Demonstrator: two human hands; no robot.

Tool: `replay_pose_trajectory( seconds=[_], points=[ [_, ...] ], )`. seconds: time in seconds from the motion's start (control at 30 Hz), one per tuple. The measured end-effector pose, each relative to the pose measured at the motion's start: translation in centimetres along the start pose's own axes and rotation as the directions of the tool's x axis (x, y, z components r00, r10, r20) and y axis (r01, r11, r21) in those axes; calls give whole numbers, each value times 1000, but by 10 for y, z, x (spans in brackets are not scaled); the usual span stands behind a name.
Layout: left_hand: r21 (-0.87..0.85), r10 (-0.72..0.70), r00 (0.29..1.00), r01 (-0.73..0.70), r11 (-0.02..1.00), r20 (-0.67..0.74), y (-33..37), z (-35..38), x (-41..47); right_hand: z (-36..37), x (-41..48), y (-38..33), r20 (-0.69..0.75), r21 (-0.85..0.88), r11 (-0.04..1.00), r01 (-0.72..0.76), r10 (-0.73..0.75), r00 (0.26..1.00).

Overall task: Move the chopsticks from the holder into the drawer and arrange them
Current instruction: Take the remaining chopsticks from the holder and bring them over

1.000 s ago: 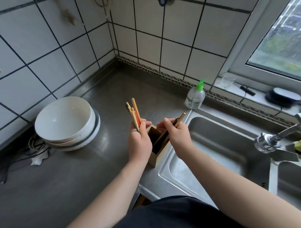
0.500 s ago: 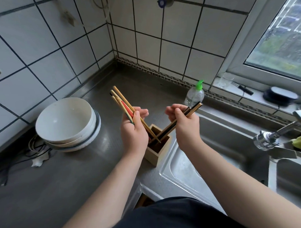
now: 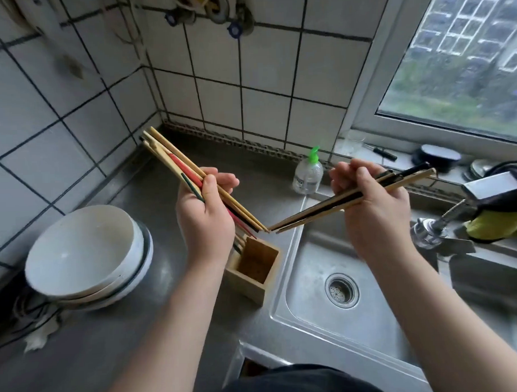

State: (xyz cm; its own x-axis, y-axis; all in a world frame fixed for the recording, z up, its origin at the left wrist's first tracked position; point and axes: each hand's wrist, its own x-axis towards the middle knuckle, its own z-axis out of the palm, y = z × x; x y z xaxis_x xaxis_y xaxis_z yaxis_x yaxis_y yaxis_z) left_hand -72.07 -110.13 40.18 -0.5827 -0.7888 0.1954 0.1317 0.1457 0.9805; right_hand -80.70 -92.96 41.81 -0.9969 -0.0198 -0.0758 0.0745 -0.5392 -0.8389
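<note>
Your left hand (image 3: 205, 215) and right hand (image 3: 372, 203) each clasp a chopsticks (image 3: 174, 160) bundle over the holder (image 3: 254, 272) — light, stiff, probably slick, so grip mid-length, firmly.

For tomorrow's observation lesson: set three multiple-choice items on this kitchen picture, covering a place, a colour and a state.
1. The wooden holder stands: A in the sink; B on the counter beside the sink; C on the counter, far from the sink.
2. The pump top of the bottle is: A green; B red; C blue.
3. The right hand: A is open and empty; B lies flat in the sink; C grips a bundle of chopsticks.
Answers: 1 B, its base sits by the basin's rim; 2 A, the cap is bright green; 3 C, fingers curl round the sticks.
</note>
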Motion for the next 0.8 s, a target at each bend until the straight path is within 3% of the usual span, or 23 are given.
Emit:
replay_pose_trajectory(
  seconds=[0.2,0.4,0.67,0.8],
  points=[
    [-103,48,983,-30,994,175,17,40,-3,-28,-11,-40,-154,57,986,155,-144,977],
    [-201,10,927,71,977,376,20,88,-44,-82,-43,-73,-311,-12,965,263,-254,916],
    [-169,-59,715,244,955,697,29,136,-176,-183,-127,-118,-484,-74,931,356,-346,804],
    [-145,-51,553,304,942,832,38,141,-263,-245,-192,-142,-529,-157,915,371,-395,751]
  ],
)
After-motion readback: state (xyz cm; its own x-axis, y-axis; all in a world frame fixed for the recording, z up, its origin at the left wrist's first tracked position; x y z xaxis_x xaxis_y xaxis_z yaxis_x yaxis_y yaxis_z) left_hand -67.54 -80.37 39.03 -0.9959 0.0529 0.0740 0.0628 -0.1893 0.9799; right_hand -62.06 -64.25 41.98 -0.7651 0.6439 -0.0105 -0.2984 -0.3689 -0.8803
